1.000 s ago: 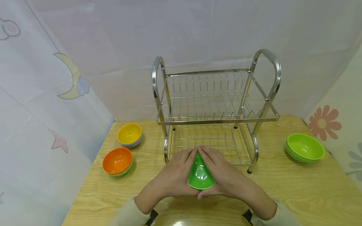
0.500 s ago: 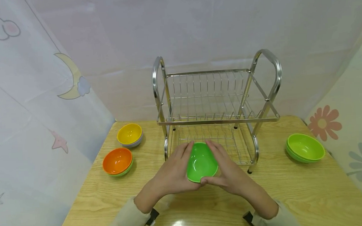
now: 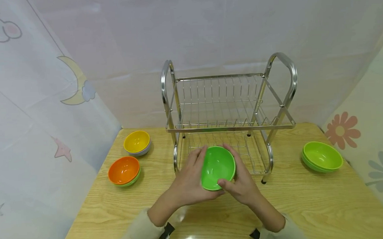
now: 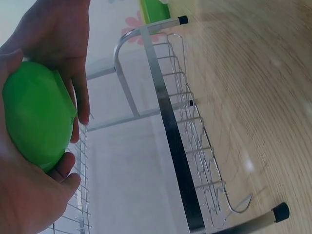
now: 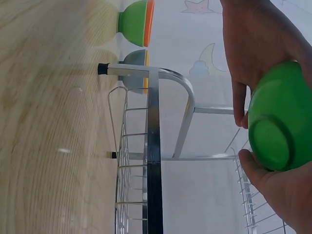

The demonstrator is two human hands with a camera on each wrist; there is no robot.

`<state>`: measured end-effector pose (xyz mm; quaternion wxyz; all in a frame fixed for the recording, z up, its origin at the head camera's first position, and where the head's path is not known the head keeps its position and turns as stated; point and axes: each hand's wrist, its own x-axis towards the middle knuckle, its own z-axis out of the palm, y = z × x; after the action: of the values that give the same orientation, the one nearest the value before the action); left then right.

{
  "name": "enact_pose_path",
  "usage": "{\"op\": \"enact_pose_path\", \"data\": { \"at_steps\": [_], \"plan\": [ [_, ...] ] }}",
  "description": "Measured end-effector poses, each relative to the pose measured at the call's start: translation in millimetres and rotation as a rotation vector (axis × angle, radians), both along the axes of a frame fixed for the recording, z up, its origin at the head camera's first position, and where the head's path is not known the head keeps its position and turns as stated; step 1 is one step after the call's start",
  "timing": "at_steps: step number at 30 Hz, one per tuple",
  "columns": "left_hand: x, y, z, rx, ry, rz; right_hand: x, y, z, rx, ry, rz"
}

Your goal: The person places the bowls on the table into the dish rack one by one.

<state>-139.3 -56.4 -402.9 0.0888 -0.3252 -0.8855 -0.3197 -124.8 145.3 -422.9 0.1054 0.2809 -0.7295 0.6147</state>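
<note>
pale printed backdrop, wooden table

- A glossy green bowl sits between two hands at the left edge, its rounded outside facing the camera.
- The left hand holds it from below in this view; the right hand grips it from above.
- Beside them a metal dish rack runs slantwise, its flat bar edged by looped wires.
- Black foot caps tip the rack's legs near the wood-grain tabletop, which fills the right side.
- At the top, another green bowl is cut off by the frame, near a pinkish printed flower on pale backdrop cloth.
</note>
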Motion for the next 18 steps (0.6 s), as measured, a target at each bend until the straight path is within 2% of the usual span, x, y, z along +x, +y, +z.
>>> {"op": "enact_pose_path", "data": {
  "at_steps": [6, 11, 18],
  "plan": [
    [1.2, 3.9, 1.1, 0.028, -0.079, 0.004, 1.9, -5.8, 3.2, -0.063, -0.013, -0.031],
    [1.4, 7.6, 1.9, 0.051, -0.131, 0.005, 2.9, -10.2, 4.9, -0.095, -0.018, -0.09],
    [2.3, 14.5, 1.5, 0.094, -0.148, 0.026, 4.1, -13.5, 10.3, -0.134, 0.005, -0.134]
  ]
}}
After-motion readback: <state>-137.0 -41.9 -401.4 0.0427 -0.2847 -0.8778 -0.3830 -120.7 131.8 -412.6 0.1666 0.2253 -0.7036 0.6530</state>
